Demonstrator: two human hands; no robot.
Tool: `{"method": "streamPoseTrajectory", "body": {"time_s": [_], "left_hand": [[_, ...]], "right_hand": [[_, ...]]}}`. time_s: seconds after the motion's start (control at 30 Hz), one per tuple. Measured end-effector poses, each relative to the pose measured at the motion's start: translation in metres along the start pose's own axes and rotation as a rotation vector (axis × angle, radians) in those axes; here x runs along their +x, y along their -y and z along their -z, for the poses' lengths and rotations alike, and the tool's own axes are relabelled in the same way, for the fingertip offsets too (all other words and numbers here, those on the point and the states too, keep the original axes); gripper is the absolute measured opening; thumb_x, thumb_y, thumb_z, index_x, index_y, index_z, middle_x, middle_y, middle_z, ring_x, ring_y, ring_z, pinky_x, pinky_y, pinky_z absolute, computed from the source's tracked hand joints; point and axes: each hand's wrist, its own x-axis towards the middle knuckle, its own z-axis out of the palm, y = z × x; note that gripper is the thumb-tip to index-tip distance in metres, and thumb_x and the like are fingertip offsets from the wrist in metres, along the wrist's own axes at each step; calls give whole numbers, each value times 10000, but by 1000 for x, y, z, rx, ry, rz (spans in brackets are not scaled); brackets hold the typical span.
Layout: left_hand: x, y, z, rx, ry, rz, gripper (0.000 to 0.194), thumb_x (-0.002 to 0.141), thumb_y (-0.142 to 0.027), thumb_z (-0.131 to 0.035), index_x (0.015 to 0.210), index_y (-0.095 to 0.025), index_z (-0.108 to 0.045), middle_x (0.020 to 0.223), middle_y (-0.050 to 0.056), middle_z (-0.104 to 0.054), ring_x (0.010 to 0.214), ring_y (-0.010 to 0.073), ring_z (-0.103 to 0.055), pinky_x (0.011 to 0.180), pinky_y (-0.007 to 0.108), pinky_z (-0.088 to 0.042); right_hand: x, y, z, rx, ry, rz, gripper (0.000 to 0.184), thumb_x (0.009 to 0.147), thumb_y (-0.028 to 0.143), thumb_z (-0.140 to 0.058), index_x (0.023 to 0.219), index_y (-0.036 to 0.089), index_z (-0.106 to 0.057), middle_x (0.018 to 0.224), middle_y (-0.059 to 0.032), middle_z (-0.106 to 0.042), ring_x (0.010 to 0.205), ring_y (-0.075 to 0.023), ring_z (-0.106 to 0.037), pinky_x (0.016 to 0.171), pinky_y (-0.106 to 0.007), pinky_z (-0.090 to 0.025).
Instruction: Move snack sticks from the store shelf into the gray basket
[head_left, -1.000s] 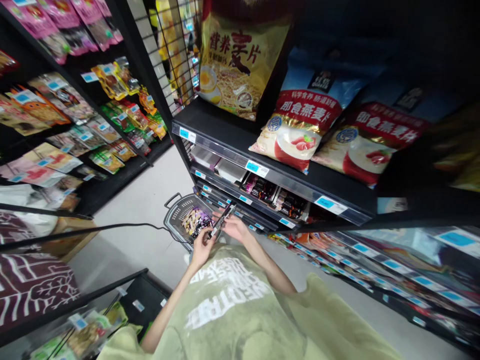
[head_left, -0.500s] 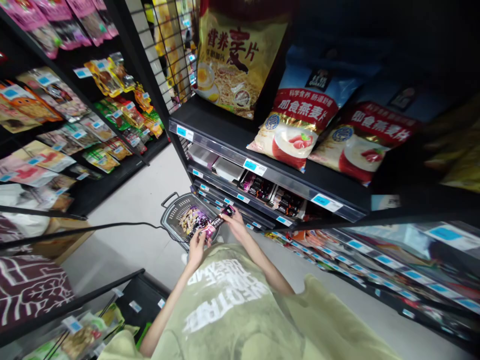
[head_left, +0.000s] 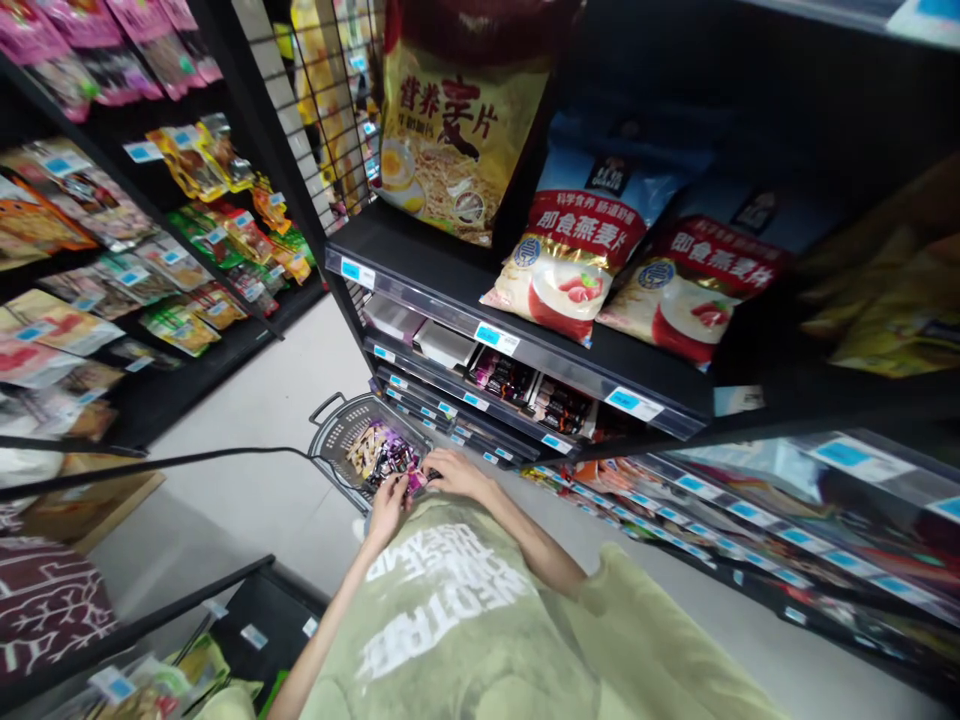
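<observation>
A dark plastic shopping basket [head_left: 336, 432] sits on the floor below me, holding several small snack packets [head_left: 379, 455]. My left hand [head_left: 388, 506] and my right hand [head_left: 454, 472] meet at the basket's near rim, fingers curled around a small purple and pink packet [head_left: 415, 482] held between them. Both forearms reach down from my pale green shirt.
A black shelf unit [head_left: 480, 290] stands right of the basket, with big oatmeal bags [head_left: 574, 255] on top and small bars on lower tiers. Another rack of snack packets [head_left: 172, 260] lines the left side. Grey floor [head_left: 247, 480] runs between them.
Both hands have dropped with the packet from above the basket to its near rim. The packet, earlier held up and stretched between the hands, now lies low and bunched.
</observation>
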Motion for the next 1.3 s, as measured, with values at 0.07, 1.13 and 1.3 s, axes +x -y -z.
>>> {"method": "streamPoseTrajectory", "body": {"time_s": [0.07, 1.13, 1.3], "left_hand": [[-1, -2, -2, -62, 15, 9, 508, 765, -678, -656, 886, -185, -648, 573, -29, -584, 468, 145, -518, 503, 271, -412], [-4, 8, 8, 53, 73, -17, 352, 792, -487, -629, 953, -174, -636, 709, 18, -693, 586, 163, -597, 578, 263, -404], [-13, 17, 13, 17, 56, 41, 277, 769, -416, -643, 930, -191, -645, 718, 13, -703, 609, 161, -615, 629, 276, -458]], "right_hand": [[2, -7, 10, -25, -15, 55, 58, 907, 254, -687, 945, 216, -667, 979, -48, -695, 975, -208, -621, 849, -298, -483], [2, -159, 92, -290, -343, -759, 355, 927, 206, -499, 1233, 130, -662, 1271, -181, -656, 1176, -278, -602, 1002, -367, -462], [8, -129, 64, -215, -716, -517, 362, 955, 253, -376, 1138, 122, -659, 1153, -185, -647, 1135, -284, -568, 1029, -423, -440]]}}
